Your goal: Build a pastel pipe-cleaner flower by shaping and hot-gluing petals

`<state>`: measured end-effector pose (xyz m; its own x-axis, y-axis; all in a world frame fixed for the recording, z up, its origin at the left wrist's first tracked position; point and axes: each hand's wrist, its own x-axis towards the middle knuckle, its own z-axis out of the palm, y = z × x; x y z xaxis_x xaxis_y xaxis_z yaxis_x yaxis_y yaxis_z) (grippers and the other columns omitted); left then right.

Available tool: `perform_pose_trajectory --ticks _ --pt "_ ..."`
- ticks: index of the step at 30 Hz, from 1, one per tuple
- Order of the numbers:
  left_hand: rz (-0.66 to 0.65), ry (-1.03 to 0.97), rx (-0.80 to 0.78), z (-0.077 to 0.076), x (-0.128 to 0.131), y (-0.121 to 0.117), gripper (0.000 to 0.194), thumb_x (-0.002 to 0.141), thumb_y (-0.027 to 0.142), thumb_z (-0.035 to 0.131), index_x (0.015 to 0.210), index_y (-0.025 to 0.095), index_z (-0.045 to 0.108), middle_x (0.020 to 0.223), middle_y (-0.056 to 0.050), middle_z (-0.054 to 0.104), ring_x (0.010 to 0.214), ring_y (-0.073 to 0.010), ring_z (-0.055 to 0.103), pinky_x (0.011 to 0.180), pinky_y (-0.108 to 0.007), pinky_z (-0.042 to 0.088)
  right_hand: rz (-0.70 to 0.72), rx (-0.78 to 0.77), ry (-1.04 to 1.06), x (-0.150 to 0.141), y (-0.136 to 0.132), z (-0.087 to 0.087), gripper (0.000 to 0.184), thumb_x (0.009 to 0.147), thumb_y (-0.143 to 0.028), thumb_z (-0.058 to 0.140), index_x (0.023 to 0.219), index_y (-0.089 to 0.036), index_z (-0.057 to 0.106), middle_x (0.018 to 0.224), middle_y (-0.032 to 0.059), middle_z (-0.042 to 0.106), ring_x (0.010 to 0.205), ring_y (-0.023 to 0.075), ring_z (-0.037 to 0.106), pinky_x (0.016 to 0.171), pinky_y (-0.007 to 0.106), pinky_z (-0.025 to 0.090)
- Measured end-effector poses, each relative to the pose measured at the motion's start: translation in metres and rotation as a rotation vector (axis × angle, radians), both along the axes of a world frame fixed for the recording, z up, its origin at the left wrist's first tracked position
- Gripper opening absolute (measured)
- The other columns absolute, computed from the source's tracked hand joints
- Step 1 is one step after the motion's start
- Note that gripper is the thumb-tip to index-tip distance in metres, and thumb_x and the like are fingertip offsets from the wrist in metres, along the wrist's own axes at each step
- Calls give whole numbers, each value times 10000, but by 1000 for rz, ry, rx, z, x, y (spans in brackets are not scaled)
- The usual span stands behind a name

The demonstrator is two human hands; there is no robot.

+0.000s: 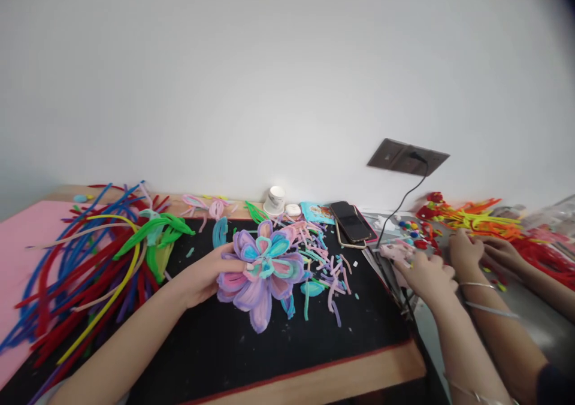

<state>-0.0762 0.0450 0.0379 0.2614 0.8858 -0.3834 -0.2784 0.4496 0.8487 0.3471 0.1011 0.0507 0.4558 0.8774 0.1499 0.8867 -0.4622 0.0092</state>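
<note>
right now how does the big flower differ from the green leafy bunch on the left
The flower is purple, pink and blue, the bunch mostly green. The flower has broad, rounded petals, the bunch long, narrow ones. The left hand holds the flower; the bunch lies on loose stems. Both look fuzzy.

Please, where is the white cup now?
In the head view, the white cup sits near centre by the wall, just left of the small white case.

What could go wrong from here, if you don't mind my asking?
The right hand might snag the black cable hanging from the wall socket nearby. The fuzzy flower in the left hand could catch loose pipe-cleaner offcuts lying beside it, or its petals could bend.
</note>
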Motion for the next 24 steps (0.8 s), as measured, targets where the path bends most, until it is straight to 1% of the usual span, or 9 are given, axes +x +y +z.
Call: perform_pose_trajectory --ticks 3,5,6,8,10,12,16,20,24 --pt "16 -27 -9 0 1 0 272 613 203 780 855 192 656 802 -16 731 778 -193 694 776 -293 524 218 344 176 -31 -17 17 528 835 -408 502 1243 -75 539 1237 270 533 1223 437 442 973 593 356" --pt "36 -32 9 -2 2 1 265 625 213 779 858 191 654 798 -11 730 786 -194 695 775 -292 524 427 464 526 -64 -26 22 517 830 -420 514 1258 -130 504 1207 202 568 1115 334 544 936 500 436" --pt "51 -37 25 -4 3 1 272 630 217 780 870 190 654 808 -11 732 795 -194 696 775 -290 524 523 437 741 -84 -29 22 513 838 -447 516 1266 -166 483 1195 171 579 1071 297 569 893 462 473" --pt "85 -57 72 -7 4 2 311 637 227 786 917 190 656 838 -13 737 817 -195 698 787 -290 521 644 252 1076 -125 -32 17 497 841 -462 534 1254 -192 472 1202 143 585 1052 256 581 876 422 486" --pt "122 -69 130 -10 6 3 356 651 246 787 973 190 647 877 -21 740 860 -204 699 815 -300 518 678 52 1347 -164 -30 9 532 808 -433 605 1269 -208 462 1249 135 573 1087 246 583 847 380 500" --pt "161 -61 179 -12 8 4 399 661 274 788 1017 184 631 930 -37 741 928 -221 690 849 -316 515 690 -69 1523 -195 -26 2 522 784 -396 651 1247 -217 491 1251 117 590 1095 243 594 832 352 502" --pt "226 44 218 -14 9 4 494 641 332 802 1066 165 611 1003 -67 736 1006 -257 671 894 -354 512 684 -17 1598 -226 -18 -6 327 768 -292 656 1081 -201 617 1068 55 683 1012 219 625 860 325 479" --pt "239 134 221 -16 10 5 542 586 355 834 1054 175 628 1023 -68 737 1035 -278 662 891 -364 525 666 42 1563 -231 -17 -14 269 728 -232 652 994 -196 669 932 28 709 899 219 644 829 338 492" --pt "237 195 233 -21 12 5 537 592 411 825 1038 179 636 1084 -75 723 1034 -282 661 893 -369 530 608 117 1576 -232 -21 -21 226 710 -251 677 930 -200 677 891 27 715 849 220 650 805 333 498"
